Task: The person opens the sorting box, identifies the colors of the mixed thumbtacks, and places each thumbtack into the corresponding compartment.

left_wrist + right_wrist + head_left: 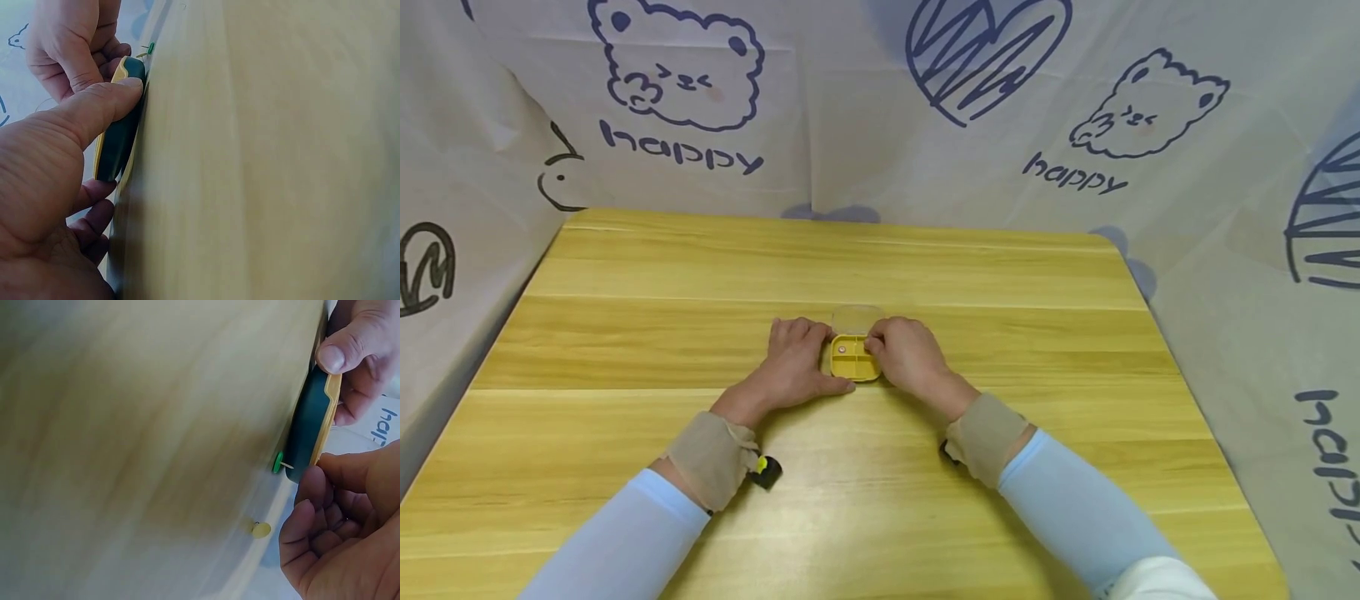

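Note:
A small pill box (856,381) with a yellow compartmented tray, dark green outside and raised clear lid (857,315) sits on the table. My left hand (793,367) grips its left side, the thumb along the near wall and fingers around the left end. At the box's right end is my right hand (910,354), thumb and curled index finger pinching the rim by the far right compartment. Whether something small is between those fingertips is hidden. One tiny round piece (842,350) lies in the far left compartment.
On the wooden table (865,500), a green thumbtack (278,462) lies close to the box and a yellow thumbtack (261,529) is farther right. White cloth (850,108) with drawn bears and hearts hangs behind and beside the table.

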Tool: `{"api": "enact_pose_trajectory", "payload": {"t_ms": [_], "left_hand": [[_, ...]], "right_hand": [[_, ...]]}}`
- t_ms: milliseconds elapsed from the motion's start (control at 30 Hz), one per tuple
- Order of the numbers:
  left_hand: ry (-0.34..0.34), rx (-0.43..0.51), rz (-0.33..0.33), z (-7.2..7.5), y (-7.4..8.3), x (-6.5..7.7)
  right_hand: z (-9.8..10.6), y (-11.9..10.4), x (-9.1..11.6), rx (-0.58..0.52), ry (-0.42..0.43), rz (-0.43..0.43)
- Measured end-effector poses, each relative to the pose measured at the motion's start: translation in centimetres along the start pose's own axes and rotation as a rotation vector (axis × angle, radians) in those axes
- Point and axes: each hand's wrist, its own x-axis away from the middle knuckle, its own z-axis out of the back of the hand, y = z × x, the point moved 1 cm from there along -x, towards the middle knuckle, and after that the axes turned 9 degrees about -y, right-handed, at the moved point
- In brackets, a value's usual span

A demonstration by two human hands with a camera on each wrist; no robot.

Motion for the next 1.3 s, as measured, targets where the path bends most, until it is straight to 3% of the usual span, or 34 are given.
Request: {"api": "enact_pose_trajectory", "payload": {"t_ms": [433, 667, 900, 1300], "left_hand": [[-0.006, 0.015, 0.006, 0.1, 0.1, 0.0], [-0.012, 0.024, 0.009, 0.0, -0.1, 0.1], [-0.015, 0.033, 0.015, 0.0, -0.2, 0.1], [-0.007, 0.036, 0.007, 0.2, 0.0, 0.1]], "right_hand": [[3.0, 2.6, 2.2, -0.185, 0.091, -0.052], [3.2, 4.7, 3.2, -0.252, 0.111, -0.101], [2.3, 5.5, 3.4, -0.196, 0.060, -0.114], [1.2, 4.0, 2.5, -0.094, -0.028, -0.083]]}}
